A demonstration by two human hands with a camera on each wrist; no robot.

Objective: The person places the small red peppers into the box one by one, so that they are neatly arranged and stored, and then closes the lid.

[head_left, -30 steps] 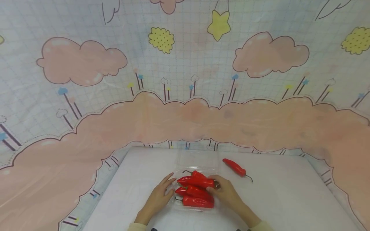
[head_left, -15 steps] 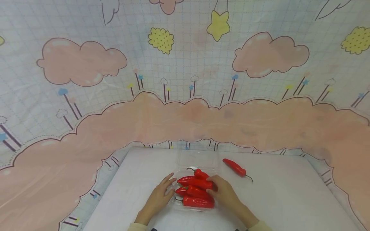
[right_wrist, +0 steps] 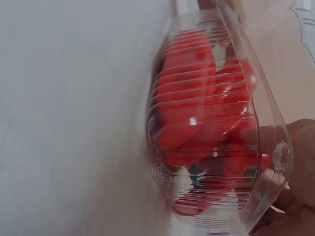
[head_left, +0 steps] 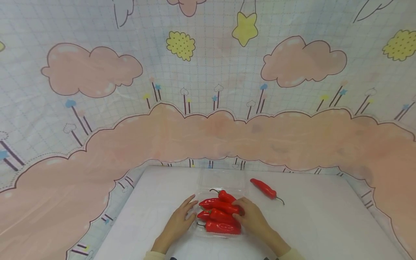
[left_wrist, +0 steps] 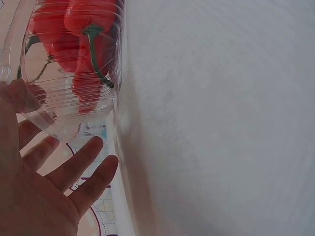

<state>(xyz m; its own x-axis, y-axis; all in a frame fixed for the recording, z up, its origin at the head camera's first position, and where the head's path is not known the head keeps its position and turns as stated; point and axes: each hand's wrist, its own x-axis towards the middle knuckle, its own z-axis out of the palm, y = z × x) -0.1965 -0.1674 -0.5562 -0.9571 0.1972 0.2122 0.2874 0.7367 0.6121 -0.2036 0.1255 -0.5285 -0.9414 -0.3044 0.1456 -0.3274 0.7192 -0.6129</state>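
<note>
A clear plastic clamshell box holds several red chili peppers, lying crosswise and piled up. My right hand reaches over the box's right wall, with thumb and fingers curled at the blunt end of one upper pepper. In the right wrist view a finger shows inside the wall, against the red peppers. My left hand is at the box's left side with fingers spread. The left wrist view shows its thumb at the rim and its fingers fairly straight, near a green-stemmed pepper.
The box's clear lid lies folded back behind it. One loose red pepper with a long stem lies on the white table to the right. A cloth printed with clouds hangs behind the table.
My right hand has shifted slightly left and inward with the upper pepper it grips. The farthest pepper in the box has moved a little back and right. My left hand has stayed in place.
</note>
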